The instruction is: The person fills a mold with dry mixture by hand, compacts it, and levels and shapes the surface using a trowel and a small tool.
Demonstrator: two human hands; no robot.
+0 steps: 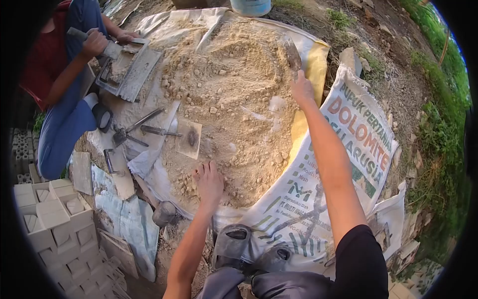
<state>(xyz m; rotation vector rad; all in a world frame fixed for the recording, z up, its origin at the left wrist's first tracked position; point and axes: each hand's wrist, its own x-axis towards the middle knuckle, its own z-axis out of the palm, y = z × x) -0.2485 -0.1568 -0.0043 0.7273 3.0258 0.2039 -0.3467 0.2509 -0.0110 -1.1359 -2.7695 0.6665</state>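
Note:
A heap of pale sandy, lumpy material (224, 84) lies spread over white woven sacks. At its far right edge my right hand (302, 89) is closed around a trowel, whose blade (292, 54) points away from me and touches the material. My left hand (209, 183) rests on the near edge of the heap, fingers apart and holding nothing. Just beyond it lies a square plate with a dark spot (189, 138). A tool with a long handle (160, 130) lies against that plate.
A co-worker (74, 65) at the upper left handles a mortar-smeared frame (122, 70). Metal tools (132, 132) and a mallet-like head (164, 214) lie to the left. Pale moulded blocks (59, 234) are stacked lower left. A printed sack (348, 134) spreads right; a blue bucket (250, 6) stands behind.

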